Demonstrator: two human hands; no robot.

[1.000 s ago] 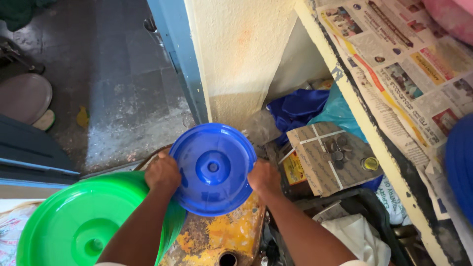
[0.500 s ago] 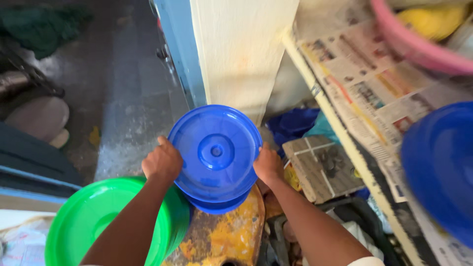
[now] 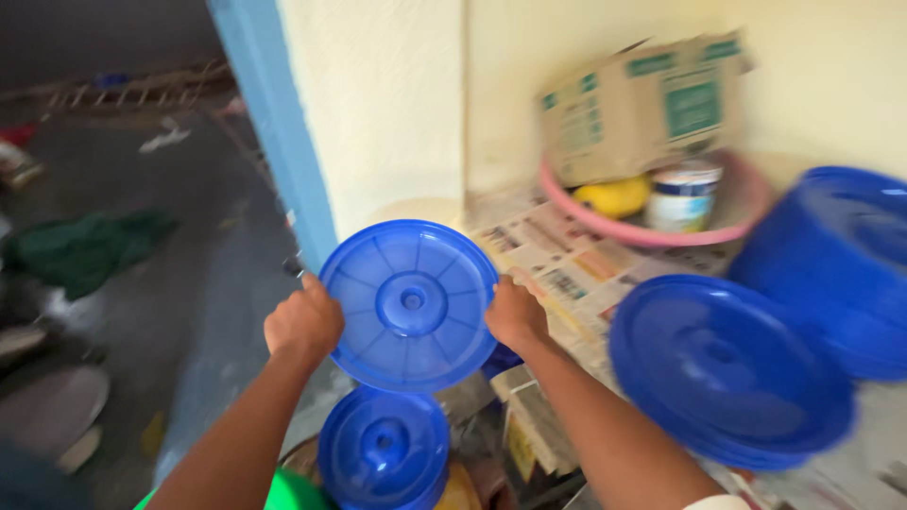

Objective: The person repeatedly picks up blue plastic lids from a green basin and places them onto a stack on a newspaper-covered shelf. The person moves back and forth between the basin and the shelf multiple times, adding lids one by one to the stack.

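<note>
A newspaper-lined shelf (image 3: pixel 567 269) at right carries a stack of blue lids (image 3: pixel 727 373), blue tubs (image 3: pixel 831 264) and a pink basin (image 3: pixel 652 231) — blurred, so the counts are uncertain. The blue lid (image 3: pixel 409 304) is held up in front of the wall corner, left hand (image 3: pixel 302 323) and right hand (image 3: pixel 515 314) each clenched on its rim. Keeping both grips opposite and level should steady it. A second blue lid (image 3: pixel 383 449) sits below. Half a second ago the lid was lower; the view has swung up toward the shelf.
</note>
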